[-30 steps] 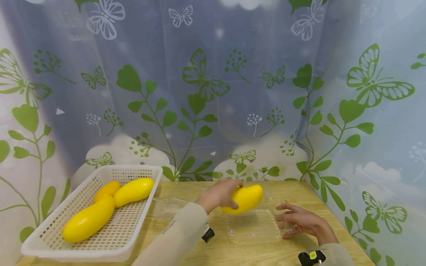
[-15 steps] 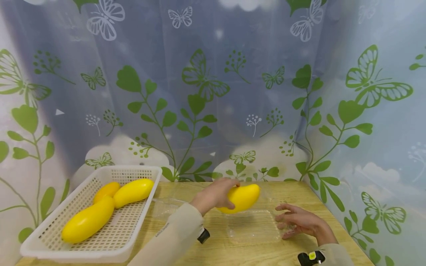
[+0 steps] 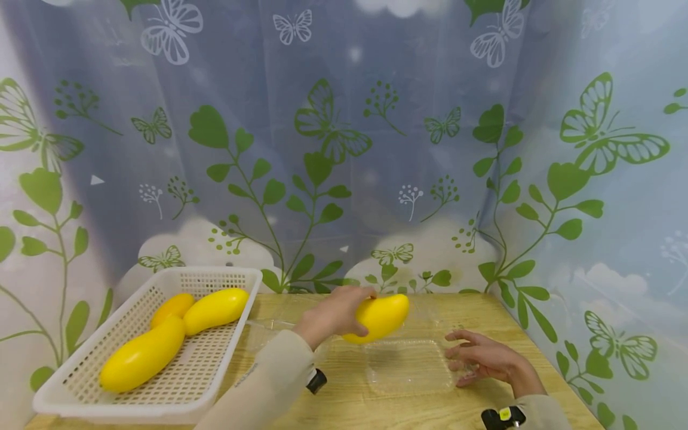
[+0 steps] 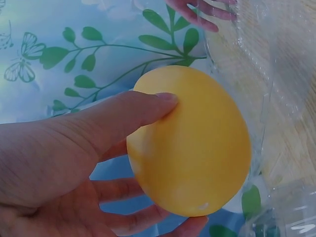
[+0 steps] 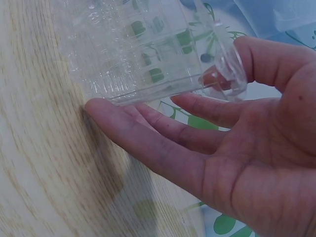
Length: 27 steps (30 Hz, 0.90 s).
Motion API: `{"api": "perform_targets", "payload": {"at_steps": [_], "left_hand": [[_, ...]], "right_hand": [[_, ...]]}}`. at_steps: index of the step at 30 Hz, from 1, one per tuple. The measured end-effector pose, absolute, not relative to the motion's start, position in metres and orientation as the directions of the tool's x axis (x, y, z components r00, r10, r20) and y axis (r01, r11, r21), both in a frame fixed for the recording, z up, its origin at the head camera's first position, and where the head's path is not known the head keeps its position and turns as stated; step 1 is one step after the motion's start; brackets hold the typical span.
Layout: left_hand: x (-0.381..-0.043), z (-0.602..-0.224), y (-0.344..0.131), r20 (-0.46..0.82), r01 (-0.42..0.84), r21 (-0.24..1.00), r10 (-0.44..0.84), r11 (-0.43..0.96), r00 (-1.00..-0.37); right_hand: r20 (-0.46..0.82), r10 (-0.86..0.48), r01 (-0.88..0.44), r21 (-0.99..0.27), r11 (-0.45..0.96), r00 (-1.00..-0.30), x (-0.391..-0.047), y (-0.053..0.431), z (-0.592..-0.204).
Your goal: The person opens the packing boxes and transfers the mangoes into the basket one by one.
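A smooth yellow mango (image 3: 383, 318) is in my left hand (image 3: 335, 316), held over the far left side of a clear plastic box (image 3: 411, 364). In the left wrist view the thumb presses one side of the mango (image 4: 197, 143) and the other fingers reach round beneath it. My right hand (image 3: 489, 358) is at the right side of the box. Seen from the right wrist, the bent thumb hooks at the rim of the clear box (image 5: 153, 59), and the longer fingers stretch along its side.
To the left stands a white perforated basket (image 3: 226, 352) with three yellow mangoes (image 3: 142, 355) in it. More clear plastic (image 3: 263, 337) lies between the basket and my left forearm. A patterned curtain (image 3: 344, 149) closes off the back of the wooden table (image 3: 322, 406).
My left hand has moved left and slightly up with the mango, away from above the box. The right hand has stayed at the side of the box.
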<state>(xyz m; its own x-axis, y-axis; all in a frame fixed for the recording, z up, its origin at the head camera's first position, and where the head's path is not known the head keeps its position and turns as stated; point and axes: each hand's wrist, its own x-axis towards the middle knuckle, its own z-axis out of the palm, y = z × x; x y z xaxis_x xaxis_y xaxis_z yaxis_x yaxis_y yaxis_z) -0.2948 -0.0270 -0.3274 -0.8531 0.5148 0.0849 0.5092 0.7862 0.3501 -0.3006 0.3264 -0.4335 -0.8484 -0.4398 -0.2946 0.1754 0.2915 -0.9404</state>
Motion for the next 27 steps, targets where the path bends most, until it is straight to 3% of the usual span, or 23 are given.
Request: {"api": "perform_targets", "payload": {"at_steps": [27], "left_hand": [[-0.289,-0.325,-0.067,0.118,0.487,0.405,0.484,0.774,-0.867]], "right_hand": [[-0.293,-0.448,0.171,-0.94,0.294,-0.845,-0.301,0.327,-0.434]]}}
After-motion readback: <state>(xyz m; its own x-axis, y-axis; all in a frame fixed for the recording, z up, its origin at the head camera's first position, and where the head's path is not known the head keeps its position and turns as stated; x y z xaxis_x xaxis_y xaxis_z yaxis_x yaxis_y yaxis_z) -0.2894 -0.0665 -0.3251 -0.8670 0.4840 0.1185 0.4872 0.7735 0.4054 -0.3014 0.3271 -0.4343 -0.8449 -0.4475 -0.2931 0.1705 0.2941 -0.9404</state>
